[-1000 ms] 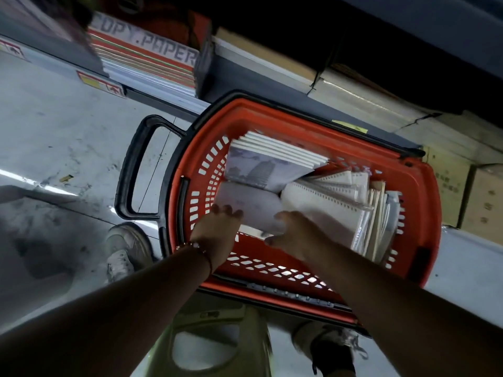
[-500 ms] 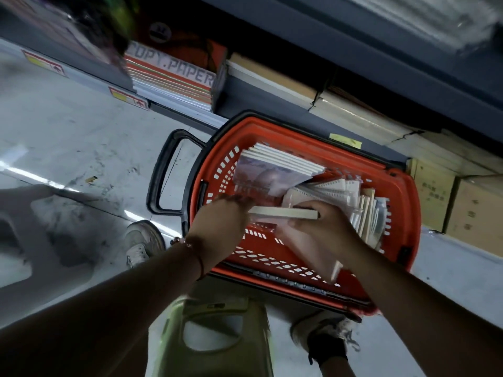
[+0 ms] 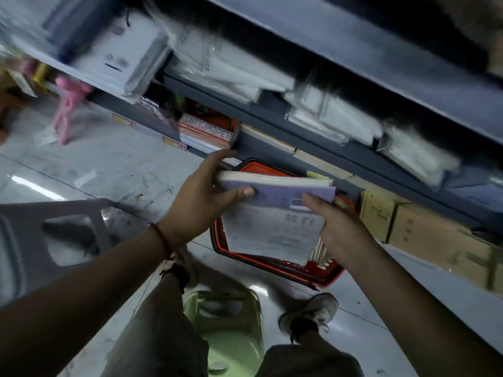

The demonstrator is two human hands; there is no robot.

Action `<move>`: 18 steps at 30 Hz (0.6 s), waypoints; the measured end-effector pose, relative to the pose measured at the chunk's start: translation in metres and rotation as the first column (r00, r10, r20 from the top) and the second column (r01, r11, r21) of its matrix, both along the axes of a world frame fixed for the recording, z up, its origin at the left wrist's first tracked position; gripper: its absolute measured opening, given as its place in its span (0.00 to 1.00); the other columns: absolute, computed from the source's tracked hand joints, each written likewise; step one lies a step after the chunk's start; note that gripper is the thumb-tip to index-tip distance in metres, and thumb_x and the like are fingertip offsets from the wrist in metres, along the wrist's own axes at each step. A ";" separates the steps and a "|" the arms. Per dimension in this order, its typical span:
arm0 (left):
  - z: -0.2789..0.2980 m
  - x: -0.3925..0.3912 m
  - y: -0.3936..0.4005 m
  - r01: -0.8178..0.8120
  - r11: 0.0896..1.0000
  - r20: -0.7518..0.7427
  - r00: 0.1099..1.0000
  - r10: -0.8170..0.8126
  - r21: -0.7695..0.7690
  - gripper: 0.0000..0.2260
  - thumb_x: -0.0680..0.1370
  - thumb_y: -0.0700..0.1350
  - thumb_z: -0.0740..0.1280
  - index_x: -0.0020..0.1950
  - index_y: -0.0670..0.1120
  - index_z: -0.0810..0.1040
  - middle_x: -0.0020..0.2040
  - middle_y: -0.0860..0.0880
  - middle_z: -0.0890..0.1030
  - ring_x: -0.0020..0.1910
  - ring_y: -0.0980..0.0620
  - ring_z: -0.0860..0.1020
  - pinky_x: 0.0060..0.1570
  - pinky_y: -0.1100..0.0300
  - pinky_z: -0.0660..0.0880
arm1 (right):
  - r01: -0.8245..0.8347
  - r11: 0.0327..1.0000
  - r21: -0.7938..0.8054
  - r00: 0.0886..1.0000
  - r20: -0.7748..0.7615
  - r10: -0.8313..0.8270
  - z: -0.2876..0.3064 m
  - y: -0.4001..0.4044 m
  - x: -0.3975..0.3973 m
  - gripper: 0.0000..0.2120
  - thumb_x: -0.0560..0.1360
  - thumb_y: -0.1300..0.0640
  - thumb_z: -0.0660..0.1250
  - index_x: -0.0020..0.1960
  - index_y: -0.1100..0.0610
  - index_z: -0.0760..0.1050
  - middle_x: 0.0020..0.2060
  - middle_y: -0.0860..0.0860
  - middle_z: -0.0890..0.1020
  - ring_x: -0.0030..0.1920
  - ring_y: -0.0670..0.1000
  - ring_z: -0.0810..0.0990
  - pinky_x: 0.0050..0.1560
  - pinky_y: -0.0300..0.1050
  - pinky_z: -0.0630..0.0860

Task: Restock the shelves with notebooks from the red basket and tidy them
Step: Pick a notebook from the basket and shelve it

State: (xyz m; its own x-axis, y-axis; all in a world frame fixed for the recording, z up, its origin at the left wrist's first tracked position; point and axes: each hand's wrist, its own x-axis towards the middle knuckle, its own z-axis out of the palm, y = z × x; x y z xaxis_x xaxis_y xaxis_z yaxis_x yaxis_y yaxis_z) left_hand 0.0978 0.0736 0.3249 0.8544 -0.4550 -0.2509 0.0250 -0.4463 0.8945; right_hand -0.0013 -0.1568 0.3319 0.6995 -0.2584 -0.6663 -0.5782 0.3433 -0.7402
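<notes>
From the head view, we hold a small stack of notebooks (image 3: 275, 213) between our two hands, above the red basket (image 3: 321, 270) that sits on the floor just below them. Our left hand (image 3: 201, 202) grips the stack's left end, thumb lying across the lilac cover and fingers wrapped round the far edge; our right hand (image 3: 334, 227) supports the right end, thumb on the cover and the other fingers hidden underneath. We judge that both ends are held so the loose books keep square and do not slide apart on the way up.

The stack's long axis runs left to right between our hands, roughly level. The page edges face away from us toward the shelf (image 3: 272, 110), and the covers tilt down toward us. The shelf above and beyond our hands already carries wrapped white packs (image 3: 332, 115), though blur hides their detail, so the stack seems turned ready to slide in edge first.
</notes>
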 end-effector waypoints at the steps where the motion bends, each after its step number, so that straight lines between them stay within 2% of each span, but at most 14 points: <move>1: 0.018 -0.001 0.003 -0.016 0.999 -0.034 0.999 0.015 -0.031 0.32 0.69 0.61 0.72 0.71 0.55 0.69 0.57 0.62 0.76 0.53 0.62 0.78 0.47 0.67 0.77 | 0.025 0.999 0.029 0.999 0.019 -0.026 0.022 0.002 -0.001 0.15 0.64 0.52 0.75 0.50 0.54 0.83 0.46 0.52 0.86 0.48 0.53 0.86 0.48 0.48 0.78; 4: 0.061 -0.006 0.015 0.032 0.993 -0.146 0.988 -0.048 -0.113 0.27 0.72 0.54 0.73 0.70 0.52 0.71 0.60 0.58 0.80 0.55 0.58 0.80 0.48 0.62 0.79 | 0.064 0.988 0.144 0.996 0.056 -0.072 0.085 0.004 -0.003 0.27 0.60 0.48 0.80 0.57 0.57 0.82 0.53 0.57 0.85 0.53 0.57 0.84 0.47 0.49 0.81; 5: 0.074 -0.008 0.018 0.068 0.990 -0.187 0.978 -0.091 -0.127 0.25 0.73 0.51 0.74 0.68 0.51 0.73 0.60 0.58 0.81 0.56 0.57 0.81 0.48 0.61 0.80 | 0.078 0.979 0.187 0.993 0.069 -0.092 0.105 0.004 -0.003 0.28 0.61 0.49 0.79 0.58 0.58 0.81 0.57 0.59 0.83 0.55 0.58 0.83 0.49 0.51 0.82; 8: 0.103 -0.025 0.027 0.138 0.983 -0.295 0.940 -0.168 -0.120 0.19 0.73 0.46 0.75 0.64 0.52 0.79 0.58 0.59 0.83 0.57 0.59 0.82 0.53 0.61 0.79 | 0.091 0.955 0.281 0.984 0.119 -0.129 0.163 0.002 -0.001 0.19 0.67 0.52 0.72 0.56 0.58 0.83 0.58 0.60 0.83 0.54 0.58 0.84 0.50 0.52 0.82; 11: 0.134 -0.042 0.031 0.108 0.980 -0.375 0.912 -0.166 -0.170 0.20 0.72 0.44 0.78 0.63 0.48 0.81 0.59 0.53 0.84 0.58 0.53 0.82 0.59 0.56 0.79 | 0.053 0.926 0.374 0.974 0.186 -0.131 0.220 0.001 0.003 0.19 0.61 0.51 0.75 0.50 0.57 0.86 0.55 0.59 0.84 0.51 0.57 0.85 0.44 0.52 0.83; 13: 0.158 -0.049 0.031 0.062 0.971 -0.396 0.906 -0.152 -0.232 0.22 0.70 0.49 0.78 0.63 0.47 0.82 0.60 0.48 0.84 0.59 0.48 0.82 0.59 0.53 0.79 | 0.004 0.942 0.334 0.966 0.244 -0.091 0.255 0.002 0.005 0.20 0.64 0.51 0.74 0.53 0.58 0.84 0.55 0.59 0.84 0.52 0.57 0.85 0.46 0.50 0.83; 15: 0.183 -0.052 0.028 -0.004 0.964 -0.379 0.920 -0.101 -0.268 0.22 0.66 0.52 0.78 0.60 0.49 0.85 0.59 0.47 0.84 0.58 0.47 0.83 0.56 0.56 0.80 | -0.035 0.967 0.254 0.951 0.307 -0.046 0.288 0.003 0.009 0.19 0.67 0.51 0.71 0.56 0.59 0.82 0.54 0.59 0.85 0.51 0.56 0.85 0.48 0.49 0.83; 18: 0.216 -0.052 0.021 -0.068 0.941 -0.365 0.929 -0.062 -0.332 0.18 0.72 0.47 0.77 0.61 0.46 0.84 0.60 0.46 0.84 0.59 0.45 0.82 0.58 0.52 0.79 | -0.051 0.984 0.169 0.908 0.417 -0.025 0.334 0.002 0.011 0.19 0.70 0.53 0.69 0.59 0.60 0.80 0.53 0.59 0.85 0.51 0.56 0.85 0.50 0.50 0.83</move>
